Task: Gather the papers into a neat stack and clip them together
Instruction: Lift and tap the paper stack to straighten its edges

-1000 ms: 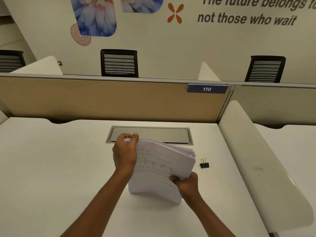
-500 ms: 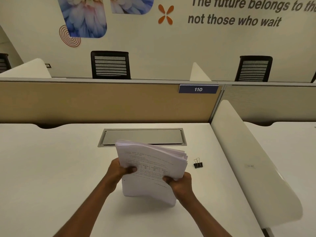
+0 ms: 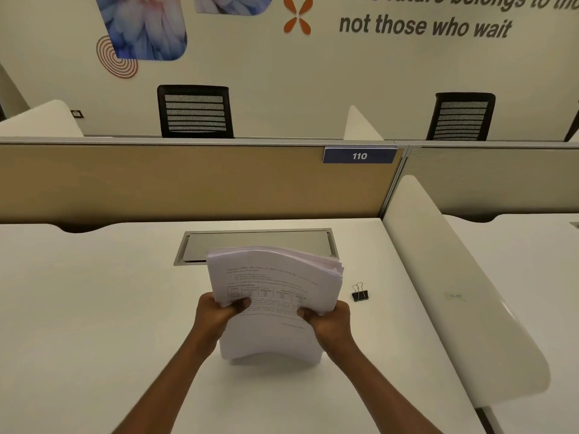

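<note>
Papers [image 3: 275, 296] in left hand [image 3: 216, 314] and right hand [image 3: 329, 317] (both gripping), below plate "110" [image 3: 359, 156].

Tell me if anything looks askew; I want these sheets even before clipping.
Yes: the paper stack held by both hands bows, and its top right edges fan out unevenly. The binder clip lies unused on the desk.

Two bare forearms [image 3: 175, 377], no sleeves, bare hands [image 3: 216, 311].

White surface [image 3: 94, 308] with grey cable hatch [image 3: 260, 242], tan partition [image 3: 188, 183] tagged 110 [image 3: 359, 155], two black mesh chairs [image 3: 195, 111] behind.
</note>
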